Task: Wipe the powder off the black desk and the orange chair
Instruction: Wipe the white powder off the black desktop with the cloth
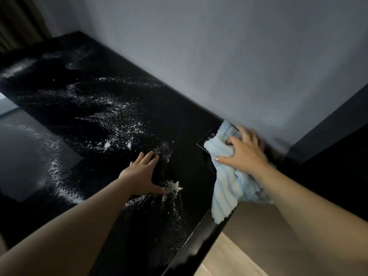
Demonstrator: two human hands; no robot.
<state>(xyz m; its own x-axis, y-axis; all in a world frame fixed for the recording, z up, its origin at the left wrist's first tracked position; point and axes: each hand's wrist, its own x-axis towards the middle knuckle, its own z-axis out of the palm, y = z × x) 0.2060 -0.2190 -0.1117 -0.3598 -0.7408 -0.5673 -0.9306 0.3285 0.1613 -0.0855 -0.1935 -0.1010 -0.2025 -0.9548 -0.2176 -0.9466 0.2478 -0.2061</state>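
Note:
A glossy black desk (95,62) runs along the wall, strewn with white powder (111,114) in streaks and small clumps. My left hand (142,172) lies flat on the desk with fingers spread, its thumb beside a powder clump (173,187). My right hand (242,152) presses a blue-and-white striped cloth (225,188) onto the desk's right end near the wall, fingers spread over it. Part of the cloth hangs over the desk's front edge. The orange chair is not in view.
A grey wall (219,56) rises directly behind the desk. A dark panel (334,136) stands at the right. Wooden floor (239,253) shows below the desk's front edge. A curtain (18,22) hangs at the far left.

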